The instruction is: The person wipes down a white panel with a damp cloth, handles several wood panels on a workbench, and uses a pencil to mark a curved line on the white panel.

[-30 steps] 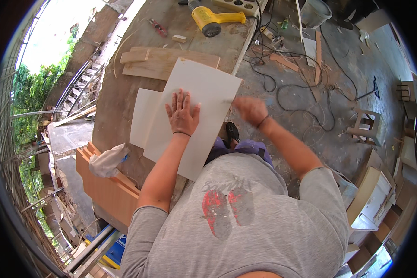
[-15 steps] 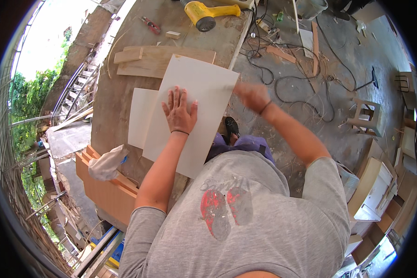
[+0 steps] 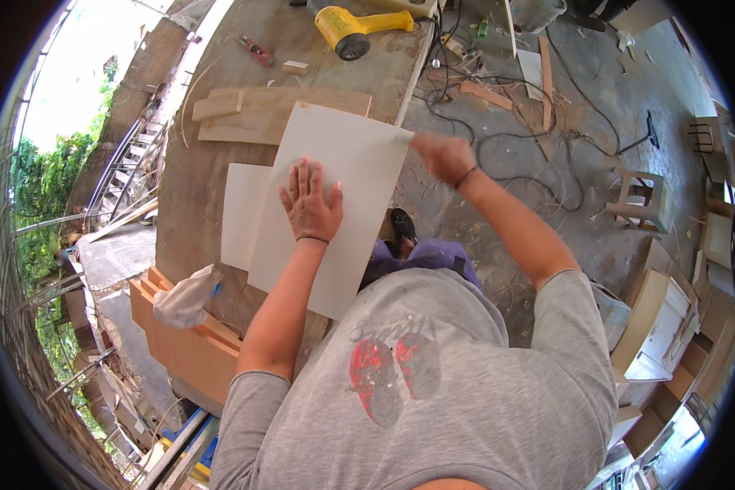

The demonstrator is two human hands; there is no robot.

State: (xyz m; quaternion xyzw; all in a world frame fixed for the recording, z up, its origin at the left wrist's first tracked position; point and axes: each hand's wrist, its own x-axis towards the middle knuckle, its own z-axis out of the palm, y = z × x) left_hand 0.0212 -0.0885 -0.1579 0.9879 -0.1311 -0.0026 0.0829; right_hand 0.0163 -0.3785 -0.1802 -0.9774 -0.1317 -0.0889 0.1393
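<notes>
My left hand point(image 3: 312, 208) lies flat on a white rectangular panel point(image 3: 335, 261), fingers spread, pressing near its middle. The panel rests on the worktable over a second white panel point(image 3: 241, 216), which shows along its left side. At the upper right edge of the top panel is my right hand point(image 3: 443, 158), its fingers closed and slightly smeared by motion. A small greyish blur by the fingertips reaches the panel's edge; what the hand holds there is hidden.
Beyond the panels lie thin wooden boards point(image 3: 282, 118), a wood block point(image 3: 295, 68), a red-handled tool point(image 3: 260, 54) and a yellow power tool point(image 3: 353, 37). A cloth point(image 3: 186, 300) drapes over brown boards point(image 3: 175, 347) at left. Cables point(image 3: 498, 175) and a stool point(image 3: 641, 202) stand right on the floor.
My right hand, still closed, has shifted slightly along the panel's upper right edge. The left hand stays flat on the panel. The whole view has shifted a little.
</notes>
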